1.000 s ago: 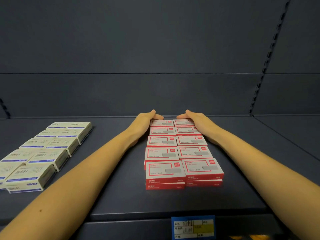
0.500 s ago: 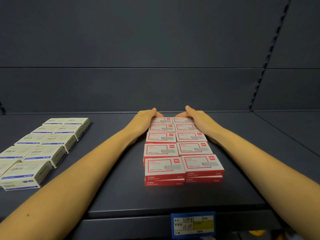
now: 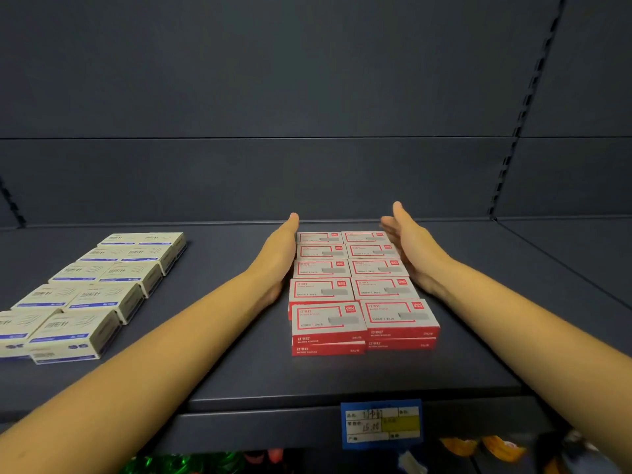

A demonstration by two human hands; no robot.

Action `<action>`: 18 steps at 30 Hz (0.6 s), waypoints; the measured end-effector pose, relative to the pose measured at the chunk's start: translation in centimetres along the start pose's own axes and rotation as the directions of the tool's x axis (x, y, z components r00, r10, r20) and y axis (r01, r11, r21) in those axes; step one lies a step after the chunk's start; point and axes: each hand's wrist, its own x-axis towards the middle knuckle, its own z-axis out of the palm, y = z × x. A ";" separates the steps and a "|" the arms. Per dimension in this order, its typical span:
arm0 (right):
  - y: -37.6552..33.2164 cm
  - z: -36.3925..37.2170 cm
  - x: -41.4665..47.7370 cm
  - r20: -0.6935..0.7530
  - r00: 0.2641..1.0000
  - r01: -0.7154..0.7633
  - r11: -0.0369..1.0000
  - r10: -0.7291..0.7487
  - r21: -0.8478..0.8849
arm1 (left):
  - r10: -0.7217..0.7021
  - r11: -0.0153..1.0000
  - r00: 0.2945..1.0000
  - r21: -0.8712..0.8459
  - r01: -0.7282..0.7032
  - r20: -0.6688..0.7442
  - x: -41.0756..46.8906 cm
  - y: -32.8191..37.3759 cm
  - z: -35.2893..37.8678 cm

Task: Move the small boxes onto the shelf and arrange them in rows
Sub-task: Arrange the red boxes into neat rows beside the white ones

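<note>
My left hand (image 3: 278, 258) lies flat, fingers straight, against the left side of the red boxes (image 3: 355, 289); my right hand (image 3: 410, 248), equally flat, flanks their right side. They sit in two columns mid-shelf (image 3: 239, 371), reaching its back edge. I judge them light, stiff and slippery, best squeezed along the sides.

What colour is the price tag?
The tag is blue with white and yellow fields; head view.
</note>
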 end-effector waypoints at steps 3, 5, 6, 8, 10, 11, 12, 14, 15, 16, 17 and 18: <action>0.5 -0.5 -0.9 0.018 0.999 -0.045 0.989 0.043 0.140 | -0.024 0.991 0.999 -0.129 0.028 0.033 -1.3 0.0 0.4; 0.5 -0.4 -1.4 0.039 0.996 -0.085 0.989 0.081 0.119 | -0.054 0.981 0.998 -0.184 0.061 0.042 -1.8 0.3 0.9; 0.5 -0.2 -1.6 0.032 0.994 -0.105 0.990 0.102 0.092 | -0.068 0.977 0.997 -0.197 0.075 0.041 -2.0 0.5 1.2; 0.4 0.1 -1.8 0.013 0.990 -0.143 0.988 0.143 0.066 | -0.078 0.973 0.996 -0.217 0.083 0.029 -2.1 0.7 1.7; 0.2 0.3 -1.9 0.017 0.988 -0.157 0.985 0.156 0.071 | -0.088 0.963 0.996 -0.254 0.090 0.020 -2.2 0.9 1.8; 0.1 0.4 -2.0 0.017 0.988 -0.152 0.986 0.151 0.075 | -0.090 0.961 0.996 -0.261 0.092 0.020 -2.3 0.9 1.7; 0.0 0.5 -2.1 0.021 0.990 -0.141 0.986 0.140 0.084 | -0.088 0.961 0.996 -0.262 0.091 0.023 -2.5 1.0 1.6; -0.1 0.5 -2.2 0.042 0.992 -0.123 0.987 0.120 0.101 | -0.083 0.960 0.996 -0.265 0.087 0.026 -2.9 1.4 1.5; -0.1 0.4 -2.2 0.047 0.992 -0.119 0.987 0.115 0.107 | -0.067 0.960 0.997 -0.270 0.072 0.028 -3.0 1.5 1.4; -0.2 0.3 -2.3 0.041 0.993 -0.117 0.987 0.113 0.111 | -0.042 0.961 0.999 -0.273 0.047 0.024 -3.4 1.5 1.4; -0.2 0.2 -2.6 0.035 0.993 -0.114 0.988 0.111 0.105 | -0.021 0.961 1.000 -0.276 0.025 0.020 -3.6 1.4 1.3; -0.1 0.1 -3.0 0.042 0.994 -0.105 0.989 0.102 0.099 | -0.005 0.965 1.000 -0.261 0.010 0.020 -3.8 1.3 1.2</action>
